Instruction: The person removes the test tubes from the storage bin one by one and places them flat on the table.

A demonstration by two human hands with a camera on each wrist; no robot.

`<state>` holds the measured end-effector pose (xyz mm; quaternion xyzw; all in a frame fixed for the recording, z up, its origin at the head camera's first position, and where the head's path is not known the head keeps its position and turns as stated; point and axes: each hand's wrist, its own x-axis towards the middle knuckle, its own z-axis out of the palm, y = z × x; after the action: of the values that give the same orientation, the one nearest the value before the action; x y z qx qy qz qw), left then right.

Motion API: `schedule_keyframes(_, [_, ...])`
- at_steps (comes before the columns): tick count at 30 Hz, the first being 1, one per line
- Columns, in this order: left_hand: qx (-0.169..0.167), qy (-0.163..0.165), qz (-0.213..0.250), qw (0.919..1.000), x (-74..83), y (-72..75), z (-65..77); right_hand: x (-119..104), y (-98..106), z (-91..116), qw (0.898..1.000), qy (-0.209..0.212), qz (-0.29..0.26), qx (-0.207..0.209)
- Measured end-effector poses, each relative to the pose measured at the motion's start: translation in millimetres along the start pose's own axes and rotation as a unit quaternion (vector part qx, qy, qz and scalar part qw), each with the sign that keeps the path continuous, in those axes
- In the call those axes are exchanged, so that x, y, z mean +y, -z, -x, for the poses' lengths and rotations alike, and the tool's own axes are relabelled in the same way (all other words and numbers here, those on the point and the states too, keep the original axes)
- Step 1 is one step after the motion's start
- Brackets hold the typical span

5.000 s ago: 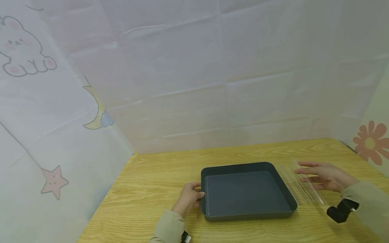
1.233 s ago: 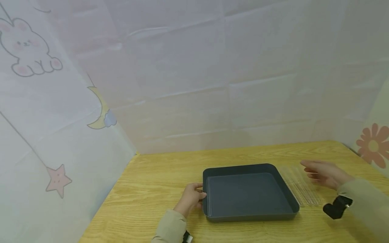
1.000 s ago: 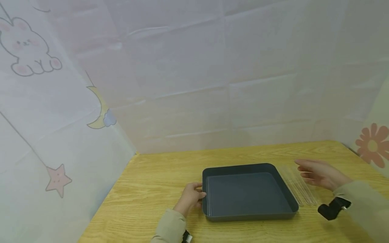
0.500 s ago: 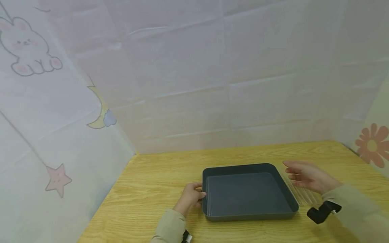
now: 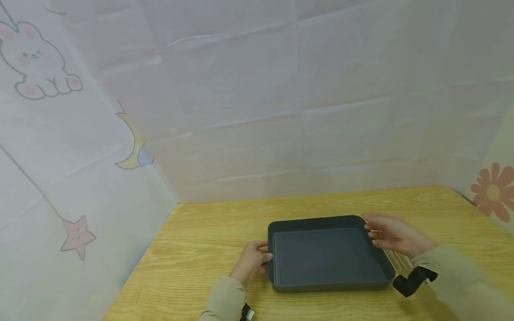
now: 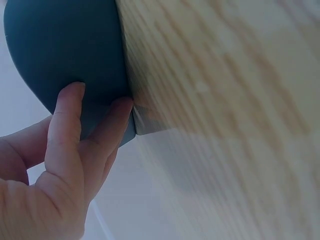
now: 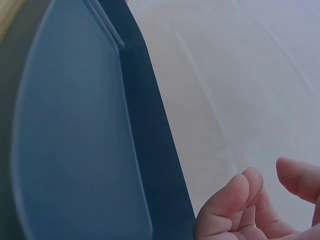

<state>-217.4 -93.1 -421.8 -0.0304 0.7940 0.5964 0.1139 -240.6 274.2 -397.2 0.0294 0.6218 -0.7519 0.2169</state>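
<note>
A dark grey rectangular tray (image 5: pixel 327 286) rests on the wooden table. My left hand (image 5: pixel 250 261) grips its left wall, thumb over the rim and fingers against the outside; in the left wrist view two fingertips (image 6: pixel 72 92) press that outer wall. Inside the tray, along the left wall, lies a clear tube (image 5: pixel 276 263), whose end also shows in the right wrist view. My right hand (image 5: pixel 395 234) hovers at the tray's right rim, fingers loosely bent, thumb apart, nothing visible between them. Beneath it, several clear tubes (image 5: pixel 401 261) lie beside the tray, partly hidden by hand and wrist.
The wooden table (image 5: pixel 217 223) reaches back to a pale creased sheet (image 5: pixel 241 111) hung as a wall. More printed sheeting stands at left and right. A black wrist mount (image 5: pixel 413 281) sits on the right sleeve.
My right hand has moved left, from above the clear tubes to the tray's right rim. Five seconds ago its fingers were at a clear tube. My left hand stays on the tray.
</note>
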Motion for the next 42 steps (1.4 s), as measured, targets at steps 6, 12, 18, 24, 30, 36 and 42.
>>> schedule_keyframes(6, [-0.006, -0.002, 0.007, 1.0000, 0.6, 0.4, 0.9, 3.5, -10.1, -4.4, 1.000, 0.001, 0.000, -0.004])
schedule_keyframes(12, [-0.003, 0.002, -0.002, 1.0000, 0.4, -0.3, -0.3, 3.9, -17.9, -9.2, 1.000, 0.005, -0.003, -0.020])
schedule_keyframes(18, [-0.004, 0.002, 0.005, 1.0000, -0.5, -0.1, -0.2, 6.4, -26.4, -13.4, 1.000, 0.006, -0.004, -0.025])
schedule_keyframes(24, [-0.001, 0.001, 0.005, 1.0000, -0.5, -0.5, 0.3, 11.5, -33.3, -15.5, 0.999, 0.025, -0.016, -0.039])
schedule_keyframes(30, [0.005, 0.005, -0.003, 1.0000, 0.8, -1.4, -0.1, 14.2, -40.0, -17.8, 0.999, 0.025, -0.022, -0.040])
schedule_keyframes(36, [0.007, 0.008, -0.008, 0.9999, 1.0, -1.4, 0.0, 14.6, -46.1, -20.3, 0.999, 0.018, -0.027, -0.043])
schedule_keyframes(42, [0.006, 0.004, -0.011, 0.9999, 0.4, -2.2, -0.2, 18.0, -50.9, -22.9, 0.998, 0.021, -0.023, -0.059])
